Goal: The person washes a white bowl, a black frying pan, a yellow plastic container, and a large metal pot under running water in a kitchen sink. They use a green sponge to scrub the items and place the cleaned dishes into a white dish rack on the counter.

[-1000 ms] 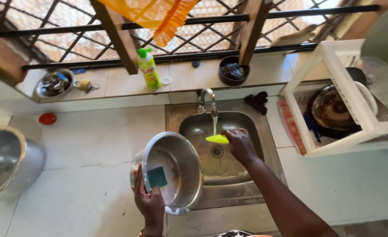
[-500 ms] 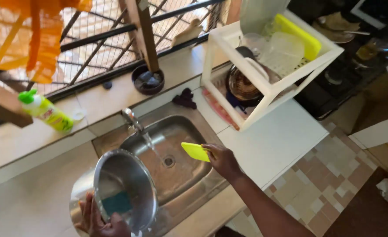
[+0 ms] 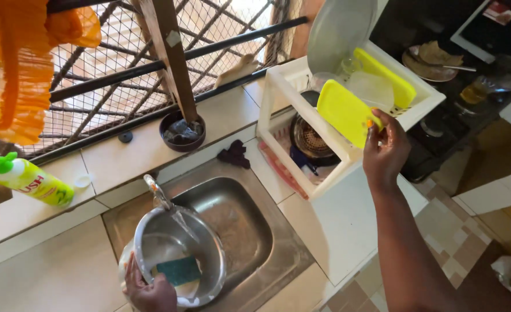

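My right hand [image 3: 386, 151] grips a flat yellow plastic lid [image 3: 346, 112] by its lower corner and holds it over the white dish rack [image 3: 283, 86], just above the rack's front rail. My left hand [image 3: 147, 290] holds a steel bowl [image 3: 203, 242] together with a green scrub sponge [image 3: 178, 270] pressed inside it. The bowl is over the left part of the steel sink [image 3: 241, 225], under the tap [image 3: 157, 192], and water runs into it.
The rack holds a grey plate [image 3: 339, 29], a second yellow piece [image 3: 387, 76], a clear container [image 3: 373, 88] and a pan [image 3: 308, 138] below. A green soap bottle [image 3: 29, 179], a dark bowl [image 3: 181, 130] and a dark cloth [image 3: 233, 154] sit along the sill. A stove [image 3: 469, 75] stands at right.
My right hand has carried the yellow lid from the sink up and right to the dish rack. The bowl and sponge stay in my left hand, the bowl now catching the tap water.
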